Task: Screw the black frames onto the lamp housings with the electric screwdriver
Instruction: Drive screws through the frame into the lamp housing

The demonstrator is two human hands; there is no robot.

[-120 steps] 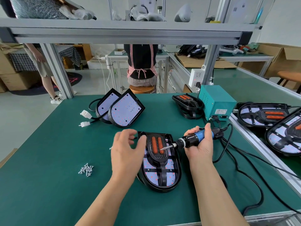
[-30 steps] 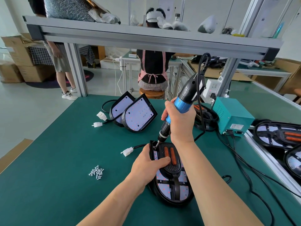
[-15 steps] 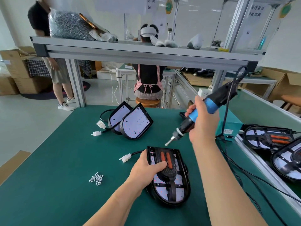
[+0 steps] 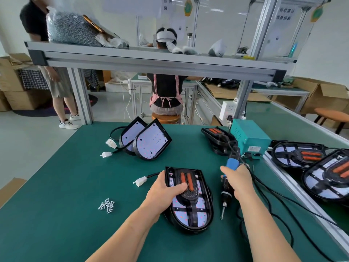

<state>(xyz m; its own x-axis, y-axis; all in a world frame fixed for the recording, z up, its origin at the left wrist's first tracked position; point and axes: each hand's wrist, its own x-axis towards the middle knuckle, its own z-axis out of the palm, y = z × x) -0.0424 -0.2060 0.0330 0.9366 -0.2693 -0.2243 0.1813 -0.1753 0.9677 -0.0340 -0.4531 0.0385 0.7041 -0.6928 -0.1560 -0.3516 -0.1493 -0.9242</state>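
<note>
A lamp housing (image 4: pixel 196 218) with a black frame (image 4: pixel 190 195) and two orange strips on it lies on the green mat in front of me. My left hand (image 4: pixel 164 191) grips its left edge, thumb across the frame. My right hand (image 4: pixel 238 180) holds the blue-and-black electric screwdriver (image 4: pixel 225 193) just right of the housing, low over the mat, bit pointing toward me. Two bare housings (image 4: pixel 149 142) lean together at the back. A small pile of screws (image 4: pixel 107 205) lies to the left.
A teal power box (image 4: pixel 249 137) stands at the back right with a black frame (image 4: pixel 217 137) beside it. Finished lamps (image 4: pixel 300 156) lie on the right-hand bench. Black cables (image 4: pixel 273 205) trail over the mat's right side. A white connector (image 4: pixel 140 181) lies beside the housing. People are behind the bench.
My right hand has brought the screwdriver down from above the housing to the mat on its right, bit now pointing toward me. My left hand keeps its grip on the housing.
</note>
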